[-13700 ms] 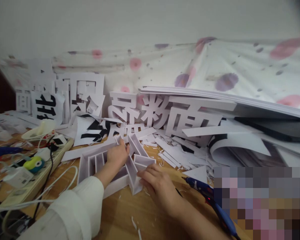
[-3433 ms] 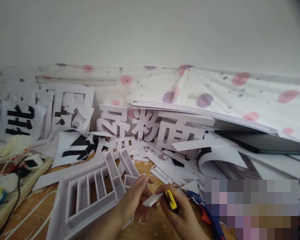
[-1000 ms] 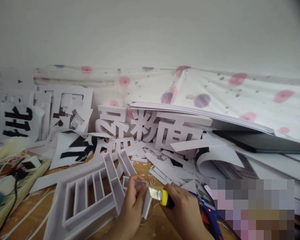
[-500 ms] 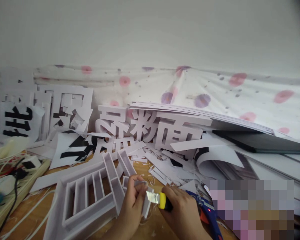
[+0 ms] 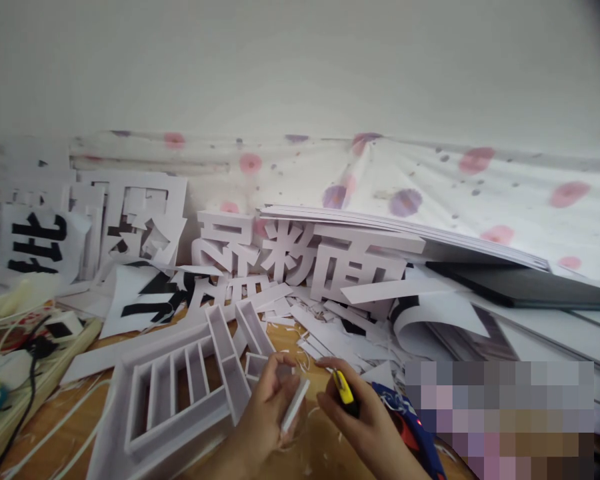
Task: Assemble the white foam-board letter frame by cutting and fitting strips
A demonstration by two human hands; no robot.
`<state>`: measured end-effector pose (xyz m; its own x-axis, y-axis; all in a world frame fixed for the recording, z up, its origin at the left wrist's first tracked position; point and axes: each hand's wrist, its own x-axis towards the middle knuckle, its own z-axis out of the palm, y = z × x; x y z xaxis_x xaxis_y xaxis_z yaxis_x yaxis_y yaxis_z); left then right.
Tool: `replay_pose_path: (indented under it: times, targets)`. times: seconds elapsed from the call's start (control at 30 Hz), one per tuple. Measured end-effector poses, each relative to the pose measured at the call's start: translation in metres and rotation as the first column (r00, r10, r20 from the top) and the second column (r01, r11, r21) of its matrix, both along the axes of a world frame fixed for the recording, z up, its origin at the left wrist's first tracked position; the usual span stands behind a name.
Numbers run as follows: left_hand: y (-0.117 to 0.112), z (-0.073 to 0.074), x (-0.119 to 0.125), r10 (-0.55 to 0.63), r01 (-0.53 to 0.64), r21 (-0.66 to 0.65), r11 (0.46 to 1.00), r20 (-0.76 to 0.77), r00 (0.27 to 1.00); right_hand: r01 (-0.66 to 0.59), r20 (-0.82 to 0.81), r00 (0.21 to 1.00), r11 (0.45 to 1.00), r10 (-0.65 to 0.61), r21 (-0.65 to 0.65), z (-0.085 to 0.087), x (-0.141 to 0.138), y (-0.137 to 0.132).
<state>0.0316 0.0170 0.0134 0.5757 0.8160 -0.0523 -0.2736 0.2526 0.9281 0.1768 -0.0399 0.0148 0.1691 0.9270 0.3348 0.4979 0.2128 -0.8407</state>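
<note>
Head view: at the right side of the frame (image 5: 180,423), we see a strip (image 5: 295,405) pinched in the left hand (image 5: 266,415), white, narrow, tilted; farther right, the right hand (image 5: 369,425) grips a yellow-and-black cutter (image 5: 347,393).

Plastic cutter (image 5: 347,395), matt strip (image 5: 295,405), wooden table (image 5: 325,440)

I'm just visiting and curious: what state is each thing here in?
Left hand: closed on the white strip
Right hand: closed around the cutter
White strip: held, tilted
Cutter: gripped; blade not discernible
White frame: open on top, divided inside
Blue tool: red light lit
Paper sheet: curled
White characters: standing
</note>
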Motion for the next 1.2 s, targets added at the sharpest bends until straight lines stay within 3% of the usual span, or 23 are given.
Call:
replay_pose_path:
  times: [0.07,0.17,0.23,0.37,0.5,0.63,0.77,0.87,0.97,1.2]
  targets:
    - [0.002,0.004,-0.003,-0.122,0.120,-0.060,0.991,-0.028,0.992,-0.088,-0.166,0.983,0.996,0.084,-0.015,0.003,-0.002,-0.001]
    - [0.005,0.005,-0.004,-0.253,0.245,-0.100,0.964,-0.088,0.963,-0.127,-0.208,0.971,0.992,0.119,-0.027,0.005,-0.003,0.000]
    - [0.006,0.002,-0.004,-0.216,0.210,-0.064,0.976,-0.114,0.970,-0.133,-0.280,0.954,0.989,0.110,-0.064,0.003,-0.001,0.003]
    - [0.011,0.000,-0.007,0.034,-0.023,0.137,0.990,-0.080,0.996,-0.135,-0.448,0.893,0.978,0.050,-0.160,-0.003,0.003,0.009]
    - [0.016,-0.001,-0.011,-0.020,0.058,0.301,0.952,-0.126,0.992,-0.193,-0.511,0.857,0.960,0.064,-0.204,-0.005,-0.002,0.009]
    - [0.019,-0.007,-0.009,-0.091,0.114,0.206,0.972,-0.115,0.989,-0.158,-0.541,0.840,0.970,0.034,-0.183,-0.004,-0.002,0.009]
    - [0.018,-0.006,-0.009,-0.113,0.111,0.104,0.988,0.008,0.994,0.018,-0.326,0.944,0.997,-0.042,-0.075,-0.003,0.006,0.008]
    - [0.018,-0.004,-0.011,-0.157,0.154,0.056,0.987,0.054,0.986,-0.066,-0.054,0.997,0.997,0.063,-0.047,0.000,0.011,0.003]
    - [0.020,-0.006,-0.012,-0.192,0.191,0.020,0.981,0.100,0.976,-0.186,0.172,0.965,0.979,0.197,-0.078,0.007,0.012,-0.003]
    - [0.024,-0.014,-0.011,-0.191,0.195,-0.011,0.981,0.171,0.967,-0.249,0.413,0.884,0.968,0.219,0.020,0.011,0.008,-0.005]
